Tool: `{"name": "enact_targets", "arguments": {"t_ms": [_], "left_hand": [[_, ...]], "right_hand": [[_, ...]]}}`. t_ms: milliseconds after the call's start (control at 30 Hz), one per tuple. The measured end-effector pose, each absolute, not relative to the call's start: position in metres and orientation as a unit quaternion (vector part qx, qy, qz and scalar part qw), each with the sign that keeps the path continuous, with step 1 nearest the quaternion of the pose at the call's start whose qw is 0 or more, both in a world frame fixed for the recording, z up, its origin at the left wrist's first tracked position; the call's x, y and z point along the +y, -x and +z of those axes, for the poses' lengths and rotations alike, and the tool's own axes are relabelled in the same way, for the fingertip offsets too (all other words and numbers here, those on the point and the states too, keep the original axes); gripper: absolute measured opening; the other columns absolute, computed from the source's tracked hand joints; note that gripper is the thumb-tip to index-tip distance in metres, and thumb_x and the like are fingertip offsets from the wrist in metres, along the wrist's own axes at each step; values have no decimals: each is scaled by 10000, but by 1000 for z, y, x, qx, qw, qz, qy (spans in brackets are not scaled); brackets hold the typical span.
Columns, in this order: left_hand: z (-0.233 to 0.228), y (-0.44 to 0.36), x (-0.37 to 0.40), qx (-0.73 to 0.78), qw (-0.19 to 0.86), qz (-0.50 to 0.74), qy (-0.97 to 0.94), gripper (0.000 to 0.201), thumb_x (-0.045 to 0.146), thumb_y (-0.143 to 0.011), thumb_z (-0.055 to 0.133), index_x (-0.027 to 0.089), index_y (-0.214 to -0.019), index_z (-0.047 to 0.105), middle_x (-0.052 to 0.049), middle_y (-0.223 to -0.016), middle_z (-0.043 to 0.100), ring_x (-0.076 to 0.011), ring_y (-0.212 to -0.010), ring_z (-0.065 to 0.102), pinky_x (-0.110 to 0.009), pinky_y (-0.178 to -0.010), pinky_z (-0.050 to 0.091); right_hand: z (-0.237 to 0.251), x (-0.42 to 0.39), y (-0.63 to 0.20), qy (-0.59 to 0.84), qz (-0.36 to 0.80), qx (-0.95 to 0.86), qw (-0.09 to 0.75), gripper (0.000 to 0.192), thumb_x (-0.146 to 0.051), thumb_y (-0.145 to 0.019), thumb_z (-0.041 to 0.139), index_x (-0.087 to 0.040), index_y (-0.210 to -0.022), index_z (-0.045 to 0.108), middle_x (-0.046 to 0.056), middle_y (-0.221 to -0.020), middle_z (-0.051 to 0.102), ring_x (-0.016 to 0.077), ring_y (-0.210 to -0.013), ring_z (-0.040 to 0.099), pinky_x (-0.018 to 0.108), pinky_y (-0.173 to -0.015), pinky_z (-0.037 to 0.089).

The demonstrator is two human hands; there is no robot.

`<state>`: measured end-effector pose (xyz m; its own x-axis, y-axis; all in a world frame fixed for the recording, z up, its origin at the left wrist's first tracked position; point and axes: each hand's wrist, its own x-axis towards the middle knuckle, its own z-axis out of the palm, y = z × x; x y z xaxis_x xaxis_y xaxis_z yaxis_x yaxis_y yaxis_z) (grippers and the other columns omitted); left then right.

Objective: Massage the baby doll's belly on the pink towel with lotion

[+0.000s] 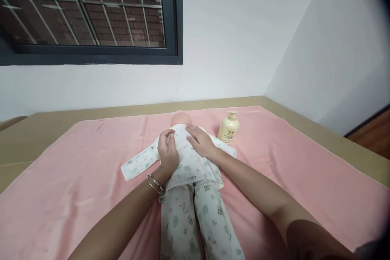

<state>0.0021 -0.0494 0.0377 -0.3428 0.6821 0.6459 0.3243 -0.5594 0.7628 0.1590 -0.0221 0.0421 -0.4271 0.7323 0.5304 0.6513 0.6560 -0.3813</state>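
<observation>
A baby doll [189, 166] lies on the pink sheet, dressed in a white patterned top and matching trousers [179, 219]. Its bald head [181, 118] points away from me; I cannot tell which way the face is turned. My left hand [168, 151] rests against the left side of the doll's upper body, its fingers curled in and the thumb up, with nothing visible in them. Flat on the top's upper right side lies my right hand [201, 141], fingers stretched out. The left sleeve [140, 164] spreads outward; my right forearm partly covers the other sleeve [225, 147].
A pale yellow pump bottle [229, 128] stands upright to the right of the doll's head. Under everything is a wrinkled pink sheet [91, 170] on a tan padded surface [18, 142]. White walls [243, 40] and a barred window [91, 12] stand behind.
</observation>
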Motion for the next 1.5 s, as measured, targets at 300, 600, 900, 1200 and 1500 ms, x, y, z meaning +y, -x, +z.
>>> {"name": "enact_targets", "arguments": {"t_ms": [300, 600, 900, 1200, 1500], "left_hand": [[32, 3, -45, 480, 68, 653, -582, 200, 129, -812, 467, 201, -951, 592, -45, -961, 634, -193, -953, 596, -351, -896, 471], [28, 4, -39, 514, -16, 523, -679, 230, 122, -792, 452, 179, -955, 605, -93, -974, 629, -271, -993, 562, -450, -911, 452], [19, 6, -35, 548, -12, 401, -734, 442, 338, -939, 364, 122, -1293, 517, -179, -1360, 532, -342, -1317, 417, -580, -1107, 259], [24, 6, -36, 573, -39, 388, -721, 420, 332, -922, 411, 102, -1249, 539, -196, -1303, 564, -328, -1267, 469, -537, -1084, 319], [28, 3, -45, 524, -105, 391, -749, 305, 243, -918, 407, 160, -1079, 653, -144, -1158, 654, -293, -1109, 571, -493, -976, 430]], "right_hand": [[38, -57, -136, 384, -2, -839, 385, 377, -186, -893, 410, -187, -1187, 645, 39, -1319, 576, 169, -1309, 450, 349, -1153, 286], [45, -32, -148, 544, 39, -781, 305, 472, -322, -941, 397, -78, -1330, 506, 171, -1422, 449, 260, -1367, 359, 424, -1156, 235], [42, -22, -158, 469, 38, -843, 262, 513, -262, -954, 321, -69, -1426, 386, 165, -1495, 339, 252, -1405, 290, 454, -1168, 212], [46, -70, -133, 493, -6, -833, 251, 486, -221, -940, 347, -30, -1369, 473, 185, -1420, 443, 272, -1368, 365, 424, -1152, 287], [39, -32, -145, 501, 89, -813, 282, 514, -335, -987, 290, -79, -1416, 411, 145, -1488, 357, 250, -1415, 273, 458, -1165, 230]]}}
